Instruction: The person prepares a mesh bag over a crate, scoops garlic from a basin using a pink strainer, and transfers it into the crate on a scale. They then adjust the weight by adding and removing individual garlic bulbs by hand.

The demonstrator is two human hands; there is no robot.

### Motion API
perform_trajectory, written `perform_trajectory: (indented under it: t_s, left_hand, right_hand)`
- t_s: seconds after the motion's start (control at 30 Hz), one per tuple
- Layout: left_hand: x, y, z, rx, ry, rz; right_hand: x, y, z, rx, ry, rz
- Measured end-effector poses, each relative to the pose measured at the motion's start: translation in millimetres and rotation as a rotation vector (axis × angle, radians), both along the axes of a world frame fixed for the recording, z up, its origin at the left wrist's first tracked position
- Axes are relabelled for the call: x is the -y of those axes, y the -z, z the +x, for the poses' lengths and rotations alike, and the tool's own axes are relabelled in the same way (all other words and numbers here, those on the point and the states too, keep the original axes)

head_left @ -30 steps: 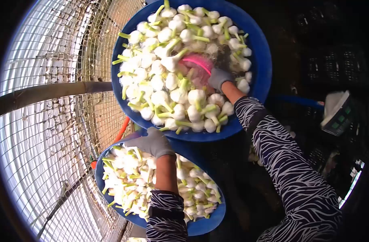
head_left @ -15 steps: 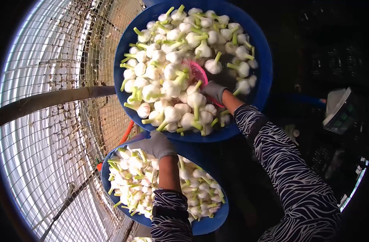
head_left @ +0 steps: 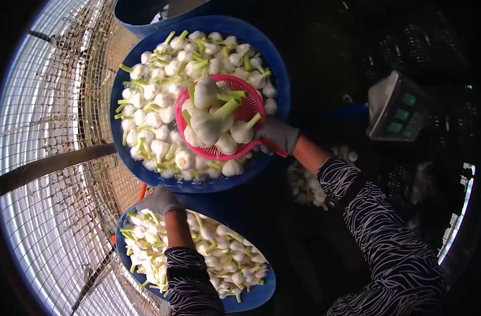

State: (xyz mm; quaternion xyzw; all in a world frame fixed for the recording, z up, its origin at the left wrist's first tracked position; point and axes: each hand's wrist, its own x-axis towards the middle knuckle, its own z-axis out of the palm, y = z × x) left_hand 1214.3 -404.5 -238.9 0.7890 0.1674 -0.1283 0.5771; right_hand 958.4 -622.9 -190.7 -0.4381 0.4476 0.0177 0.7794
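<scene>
My right hand (head_left: 280, 135), in a grey glove, is closed round the handle of a pink strainer basket (head_left: 244, 146). Several garlic bulbs (head_left: 206, 126) with green stems are heaped in it. The strainer is above a round blue tub (head_left: 279, 68) of water, where many more bulbs float. My left hand (head_left: 161, 203), also gloved, is closed on the upper rim of a lower blue tub (head_left: 264, 296) piled with garlic; its fingertips are partly hidden.
Another blue container (head_left: 130, 25) stands at the top. A scale with green displays (head_left: 401, 113) is at the right, with loose garlic (head_left: 309, 184) below it. Wire mesh (head_left: 56, 121) and a bar (head_left: 56, 164) line the left side.
The pink strainer has come up out of the water, loaded with bulbs, in my right hand. The view has shifted, so tubs and left hand appear further left.
</scene>
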Motion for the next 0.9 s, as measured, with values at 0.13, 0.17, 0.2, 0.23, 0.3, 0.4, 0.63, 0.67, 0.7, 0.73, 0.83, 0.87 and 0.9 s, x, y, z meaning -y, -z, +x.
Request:
perform_trajectory:
  t_s: [0.13,0.17,0.2,0.23,0.3,0.4,0.63,0.67,0.7,0.73,0.83,0.87,0.9]
  left_hand:
    - [-29.0,34.2,35.9,-0.160,0.118,-0.063]
    - [-38.2,46.4,44.6,-0.200,0.188,-0.040]
    - [-32.0,39.1,39.0,-0.242,0.182,-0.033]
    - [-20.8,20.4,33.4,-0.279,0.174,-0.026]
    - [-43.0,64.8,62.7,-0.183,0.142,0.080]
    - [-28.3,24.6,50.2,-0.202,0.201,0.041]
    - [-22.6,18.4,53.0,-0.192,0.141,0.049]
    - [-21.2,16.3,52.7,-0.191,0.136,0.074]
    - [-20.6,15.2,51.2,-0.196,0.130,0.085]
    - [-20.4,14.5,49.3,-0.201,0.125,0.097]
    - [-24.5,20.1,47.4,-0.261,0.183,-0.076]
    - [-22.1,15.2,38.7,-0.224,0.158,-0.101]
    - [-24.6,19.5,39.2,-0.181,0.150,-0.081]
  right_hand:
    - [-23.4,-29.1,-77.9,0.065,0.103,-0.100]
    - [-28.6,-32.5,-104.1,0.091,0.021,-0.343]
    - [-33.7,-36.1,-130.3,0.093,-0.040,-0.598]
    - [-35.0,-41.5,-162.3,0.105,-0.221,-1.035]
    - [-41.1,-74.4,-211.4,-0.201,-0.263,-0.849]
    - [-72.4,-78.6,-295.1,-0.378,-0.004,-0.565]
    - [-117.3,-65.4,-400.8,-1.221,-0.258,-1.153]
    - [-120.3,-61.4,-406.0,-1.195,-0.192,-1.219]
    - [-123.2,-60.2,-406.4,-1.167,-0.126,-1.282]
    - [-127.6,-60.1,-404.7,-1.139,-0.059,-1.344]
    - [-145.3,-71.4,-370.3,-0.962,-0.219,-1.589]
    - [-148.5,-71.9,-340.6,-0.819,-0.021,-1.513]
    - [-152.2,-71.5,-297.7,-0.670,0.167,-1.416]
